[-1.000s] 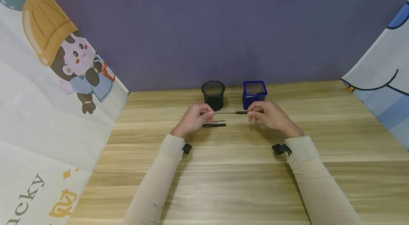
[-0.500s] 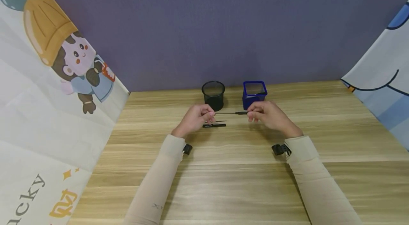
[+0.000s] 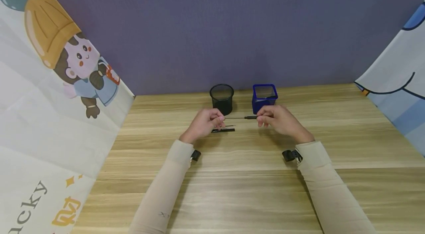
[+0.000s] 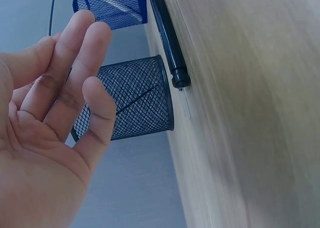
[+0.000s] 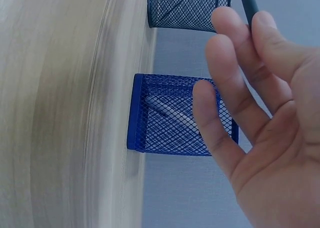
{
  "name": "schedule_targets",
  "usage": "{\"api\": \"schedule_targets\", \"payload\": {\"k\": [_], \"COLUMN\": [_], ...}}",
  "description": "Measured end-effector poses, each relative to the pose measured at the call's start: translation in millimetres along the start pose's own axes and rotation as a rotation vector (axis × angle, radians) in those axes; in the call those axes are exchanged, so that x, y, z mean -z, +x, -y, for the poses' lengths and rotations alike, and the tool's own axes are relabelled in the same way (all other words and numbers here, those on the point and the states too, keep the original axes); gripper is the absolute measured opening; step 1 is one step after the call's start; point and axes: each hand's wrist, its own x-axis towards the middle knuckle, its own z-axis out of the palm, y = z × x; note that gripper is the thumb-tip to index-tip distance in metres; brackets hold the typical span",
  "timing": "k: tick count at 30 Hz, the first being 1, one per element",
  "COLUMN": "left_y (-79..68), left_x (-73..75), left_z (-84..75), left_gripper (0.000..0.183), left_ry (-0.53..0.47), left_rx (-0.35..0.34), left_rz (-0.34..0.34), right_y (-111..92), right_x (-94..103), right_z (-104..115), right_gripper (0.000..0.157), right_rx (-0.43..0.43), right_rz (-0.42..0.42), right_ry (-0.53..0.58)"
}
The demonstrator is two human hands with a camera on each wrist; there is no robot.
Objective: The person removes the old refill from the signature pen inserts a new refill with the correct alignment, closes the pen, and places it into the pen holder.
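My left hand [image 3: 203, 122] pinches a thin pen refill [image 3: 234, 118] between thumb and fingers. The refill runs level to the right into a short black pen barrel [image 3: 251, 117], pinched by my right hand [image 3: 278, 119]. In the right wrist view the dark tapered barrel [image 5: 248, 5] sticks out past the thumb and forefinger; the other fingers are spread loosely. Below the left hand a black pen part with a clip [image 3: 227, 130] lies on the table, beside another thin refill [image 3: 230, 126]. The refill's left end is hidden in the left fingers.
Behind the hands stand a round black mesh pen holder [image 3: 222, 97] and a square blue mesh pen holder [image 3: 264, 98]. Through the blue mesh shows a pale stick [image 5: 172, 112]. A purple-grey panel [image 3: 232, 34] rises at the table's [image 3: 245, 197] back edge.
My left hand has crept slightly right, and the bare stretch of refill between its fingers and the barrel is shorter. The right hand has stayed almost still.
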Motion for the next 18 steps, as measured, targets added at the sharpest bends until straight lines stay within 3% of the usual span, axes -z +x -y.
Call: {"api": "schedule_targets", "payload": {"k": [18], "left_y": [0.7], "left_x": [-2.3], "left_z": [-0.5], "left_gripper": [0.024], "left_ry": [-0.005], "left_rx": [-0.011], "left_rz": [0.004], "right_y": [-1.3], "right_x": [-0.4], "right_z": [-0.5], "right_gripper": [0.018], "right_rx": [0.000], "right_rz": [0.009], "right_ry": [-0.017]}}
